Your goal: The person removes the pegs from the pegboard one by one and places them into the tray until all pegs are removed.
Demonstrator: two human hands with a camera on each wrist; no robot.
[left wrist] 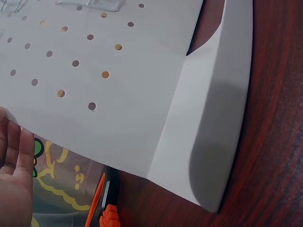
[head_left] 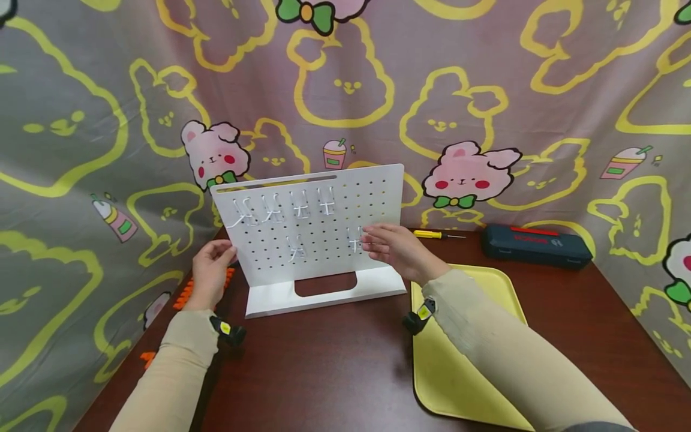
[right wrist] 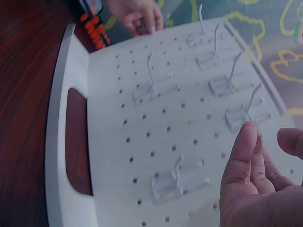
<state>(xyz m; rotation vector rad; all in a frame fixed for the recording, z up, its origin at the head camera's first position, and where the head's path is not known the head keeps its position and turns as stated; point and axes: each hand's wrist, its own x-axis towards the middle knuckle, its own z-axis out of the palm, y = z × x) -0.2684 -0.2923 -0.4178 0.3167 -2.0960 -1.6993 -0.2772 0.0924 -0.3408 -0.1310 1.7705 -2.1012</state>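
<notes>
— From where the person is, twelve dead ahead, what's at ten o'clock?
— Some orange pieces (head_left: pixel 183 295) beside something dark; I can't tell whether it's a container. Between ten and eleven, the left hand (head_left: pixel 210 267) is pinching the edge of the white pegboard (head_left: pixel 324 261).
— And the board itself?
— Upright at twelve, on its own bent foot. It carries six hooks (head_left: pixel 327 207): four in a row across the upper part, two lower down.
— The other hand?
— The right hand (head_left: pixel 396 246) is between twelve and one, fingers straight, thumb apart, gripping nothing. It's right by the lower right hook (head_left: pixel 354 245); I can't tell if they touch.
— Further right?
— A yellow screwdriver (head_left: pixel 429 234) lies on the table (head_left: pixel 324 366) at one. At two there's a shallow yellow tray (head_left: pixel 450 378), the right sleeve crossing above it and hiding part of its floor. Behind, between one and two, sits a dark blue case (head_left: pixel 534 245), closed, so its contents are hidden.
</notes>
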